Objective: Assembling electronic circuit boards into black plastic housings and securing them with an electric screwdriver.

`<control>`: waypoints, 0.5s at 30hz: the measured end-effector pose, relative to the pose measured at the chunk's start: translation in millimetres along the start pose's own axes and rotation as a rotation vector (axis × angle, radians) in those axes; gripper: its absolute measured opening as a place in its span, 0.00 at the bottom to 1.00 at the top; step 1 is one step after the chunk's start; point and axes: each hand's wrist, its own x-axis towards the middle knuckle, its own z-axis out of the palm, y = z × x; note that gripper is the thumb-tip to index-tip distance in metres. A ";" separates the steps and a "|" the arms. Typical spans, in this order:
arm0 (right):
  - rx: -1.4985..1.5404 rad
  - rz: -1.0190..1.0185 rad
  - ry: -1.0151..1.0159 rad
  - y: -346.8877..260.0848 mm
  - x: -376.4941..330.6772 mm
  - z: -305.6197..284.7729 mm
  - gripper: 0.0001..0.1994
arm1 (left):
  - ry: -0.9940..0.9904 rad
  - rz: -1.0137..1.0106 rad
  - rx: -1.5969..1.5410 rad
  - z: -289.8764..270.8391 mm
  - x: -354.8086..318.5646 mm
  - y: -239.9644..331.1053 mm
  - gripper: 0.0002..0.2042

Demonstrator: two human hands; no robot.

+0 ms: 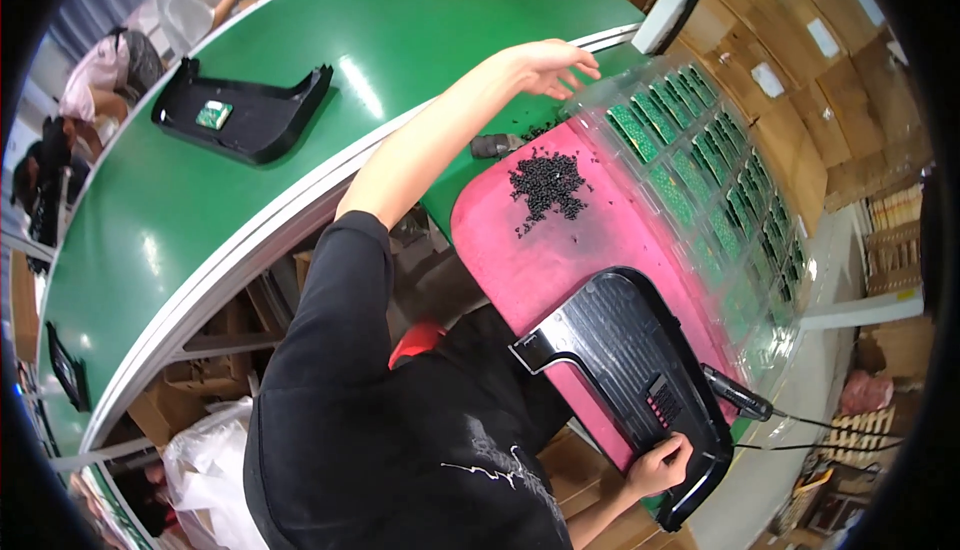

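Note:
My left hand (552, 68) is stretched out with its fingers apart and nothing in them, close to the near corner of a clear plastic tray (590, 100). Rows of green circuit boards (628, 132) fill that tray. My right hand (660, 465) is closed at the lower end of a black plastic housing (620, 350), its fingers curled against the inner side of the edge. The housing lies hollow side up on a pink mat (500, 260), with a group of small slots near my right hand. A loose pile of small black screws (548, 188) sits on the mat.
A black electric screwdriver (738, 393) with a cable lies beside the housing. A dark-handled tool (495, 146) rests by the screws. On the curved green table (440, 20) stands another black housing (250, 125) holding a small board (214, 115). Cardboard boxes (800, 80) are stacked behind; other people sit far left.

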 end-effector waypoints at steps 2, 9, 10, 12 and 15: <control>0.009 -0.036 0.014 -0.9 1.1 3.3 0.09 | -0.008 0.037 0.047 -3.5 2.7 -0.1 0.21; 0.076 0.055 -0.052 -13.3 1.0 -0.6 0.11 | 0.203 0.381 0.152 -6.4 15.1 -6.8 0.18; 0.074 0.058 -0.062 -18.7 1.6 -0.1 0.12 | 0.341 0.348 0.457 -10.8 26.2 -16.8 0.18; 0.070 0.057 -0.070 -15.7 1.7 1.1 0.12 | 0.456 0.309 0.703 -7.0 21.6 -28.5 0.18; 0.068 0.108 -0.086 -13.3 0.4 4.0 0.12 | 0.301 0.505 0.764 -6.2 12.6 -40.0 0.18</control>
